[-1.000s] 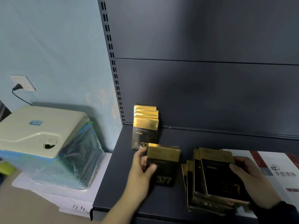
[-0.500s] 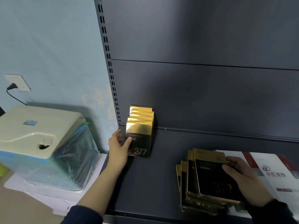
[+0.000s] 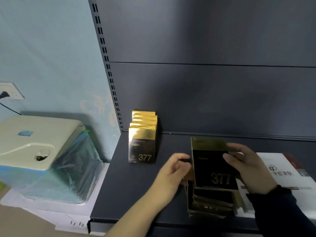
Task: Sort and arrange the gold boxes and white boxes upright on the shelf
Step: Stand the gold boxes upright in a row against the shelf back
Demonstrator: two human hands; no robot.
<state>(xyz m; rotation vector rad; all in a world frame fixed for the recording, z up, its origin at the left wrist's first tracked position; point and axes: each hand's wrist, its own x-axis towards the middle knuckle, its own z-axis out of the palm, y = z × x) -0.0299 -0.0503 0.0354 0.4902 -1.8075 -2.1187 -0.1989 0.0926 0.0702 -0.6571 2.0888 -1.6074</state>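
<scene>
Several gold boxes (image 3: 142,147) stand upright in a row at the back left of the dark shelf (image 3: 136,194). A flat stack of gold boxes (image 3: 211,205) lies at the front right. Just above it, my right hand (image 3: 248,169) holds one gold box (image 3: 212,170) tilted up, thumb across its dark "377" face. My left hand (image 3: 172,175) is at that box's left edge, its curled fingers and thumb closing on it. White boxes (image 3: 280,170) lie flat to the right, partly under my right hand and sleeve.
Left of the shelf a beige machine (image 3: 37,139) sits on a plastic-wrapped bundle. The slotted shelf upright (image 3: 109,79) and the dark back panel (image 3: 213,93) close off the rear. A wall socket (image 3: 10,91) is at far left.
My left hand left the upright row, where it set a gold box, and came back right to the stack. My right hand has raised the top gold box off the stack.
</scene>
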